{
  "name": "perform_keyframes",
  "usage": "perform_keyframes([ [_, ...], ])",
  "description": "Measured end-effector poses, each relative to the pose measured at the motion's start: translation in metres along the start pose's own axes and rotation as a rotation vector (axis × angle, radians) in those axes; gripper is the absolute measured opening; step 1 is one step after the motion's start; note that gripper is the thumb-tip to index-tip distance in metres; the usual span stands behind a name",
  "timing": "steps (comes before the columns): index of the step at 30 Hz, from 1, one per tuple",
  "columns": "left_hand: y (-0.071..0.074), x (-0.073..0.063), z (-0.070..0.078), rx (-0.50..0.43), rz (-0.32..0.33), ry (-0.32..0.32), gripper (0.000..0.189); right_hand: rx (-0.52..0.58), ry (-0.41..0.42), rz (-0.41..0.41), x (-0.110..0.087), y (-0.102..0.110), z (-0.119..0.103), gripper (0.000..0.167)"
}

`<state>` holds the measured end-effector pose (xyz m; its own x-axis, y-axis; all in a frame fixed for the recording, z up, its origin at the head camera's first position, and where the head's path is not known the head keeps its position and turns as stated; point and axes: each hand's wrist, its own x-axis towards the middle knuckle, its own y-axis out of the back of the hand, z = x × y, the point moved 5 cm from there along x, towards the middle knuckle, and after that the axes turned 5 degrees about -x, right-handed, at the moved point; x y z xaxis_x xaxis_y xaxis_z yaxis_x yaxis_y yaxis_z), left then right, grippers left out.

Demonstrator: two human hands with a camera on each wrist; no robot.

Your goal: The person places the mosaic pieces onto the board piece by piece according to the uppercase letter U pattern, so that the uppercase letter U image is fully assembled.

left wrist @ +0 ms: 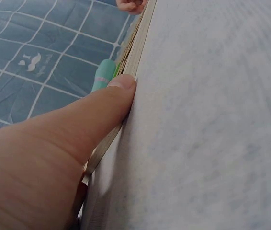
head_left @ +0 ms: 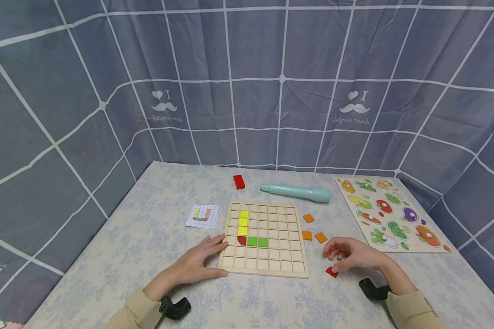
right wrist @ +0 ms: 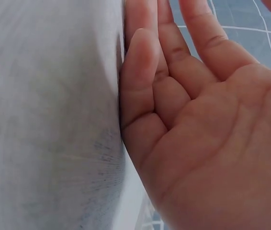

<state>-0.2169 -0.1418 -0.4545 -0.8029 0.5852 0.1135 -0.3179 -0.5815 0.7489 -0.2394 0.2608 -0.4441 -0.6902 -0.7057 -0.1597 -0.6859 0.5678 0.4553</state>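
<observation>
My left hand [head_left: 195, 264] lies at the left side of a wooden grid board [head_left: 284, 275], fingers and thumb touching its edge. The left wrist view shows the thumb [left wrist: 97, 117] against the board's side. On the board are several yellow squares [head_left: 243, 222], a red rounded piece [head_left: 241, 240] and two green squares [head_left: 257, 241]. Right of the board, my right hand [head_left: 356, 253] rests low with loosely bent fingers. Its thumb tip is at a red piece [head_left: 331, 272] on the table. The right wrist view shows the palm [right wrist: 221, 143], but the red piece is hidden there.
Three orange squares [head_left: 307, 235] lie right of the board. A pattern card [head_left: 210, 223] lies to its left. Behind are a red block [head_left: 239, 182] and a turquoise pen-shaped object [head_left: 294, 191]. A vegetable puzzle board [head_left: 354, 214] lies at the right.
</observation>
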Motion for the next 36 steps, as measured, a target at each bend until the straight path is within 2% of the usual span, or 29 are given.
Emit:
perform_keyframes([
  [11, 0.001, 0.0, 0.0, -0.016, -0.003, 0.008, 0.077, -0.057, -0.028, 0.001, 0.001, -0.003, -0.001, 0.037],
  [20, 0.001, -0.001, 0.0, -0.015, -0.011, 0.012, 0.077, -0.129, -0.015, 0.007, 0.002, -0.005, -0.003, 0.036],
  [31, 0.001, 0.0, 0.001, -0.019, -0.009, 0.018, 0.077, -0.167, -0.027, 0.018, 0.001, -0.006, -0.01, 0.032],
  [36, 0.001, 0.0, 0.001, -0.023, -0.009, 0.018, 0.078, -0.132, 0.002, 0.016, 0.003, -0.006, -0.008, 0.026],
])
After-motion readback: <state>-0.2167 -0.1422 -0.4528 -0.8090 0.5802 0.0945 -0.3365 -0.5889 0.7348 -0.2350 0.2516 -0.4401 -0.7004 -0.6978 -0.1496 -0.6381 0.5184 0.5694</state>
